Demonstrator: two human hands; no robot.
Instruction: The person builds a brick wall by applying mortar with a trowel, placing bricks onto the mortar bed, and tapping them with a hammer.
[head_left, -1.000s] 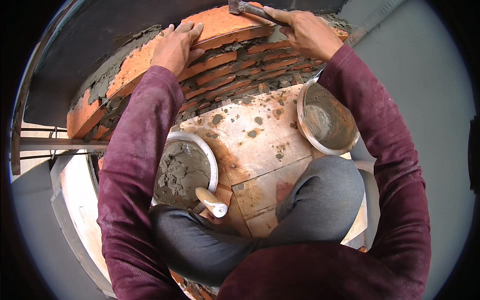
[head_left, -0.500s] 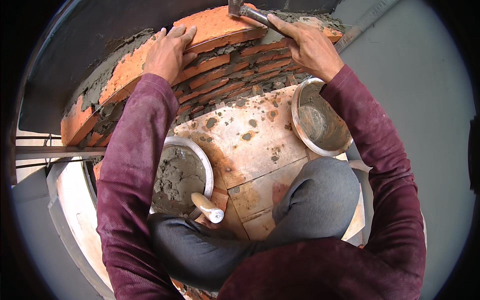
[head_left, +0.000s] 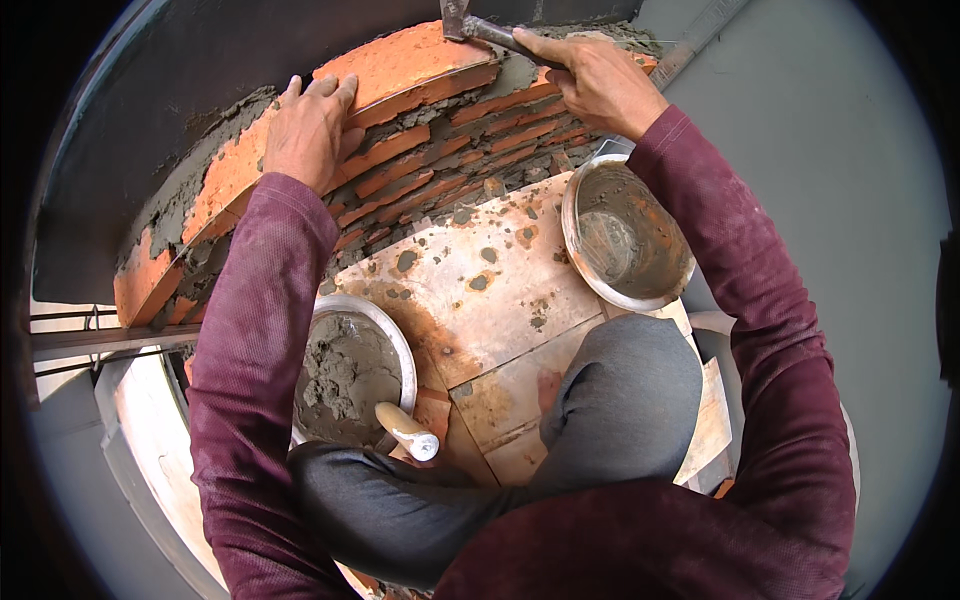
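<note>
My left hand (head_left: 308,130) lies on the top course of the curved brick wall, its fingers spread over the orange bricks. Just to its right is a brick (head_left: 400,62) with a taut string along its front edge. My right hand (head_left: 608,88) grips the dark handle of a hammer (head_left: 492,35). The hammer's metal head is at the top of that brick, near its right end; whether it touches cannot be made out. Grey mortar (head_left: 515,78) shows beyond the brick's right end, under the handle.
Between my left arm and bent leg stands a bucket (head_left: 402,345) of mortar, with a wooden tool handle (head_left: 407,432) sticking out. A second, mortar-smeared bucket (head_left: 572,215) stands by my right forearm. Spattered boards (head_left: 500,320) lie between them. A dark wall (head_left: 200,80) rises behind the bricks.
The whole view has shifted slightly, with the wall and hands now farther left. The hammer head sits a little nearer the brick's right end. My left hand stays on the bricks.
</note>
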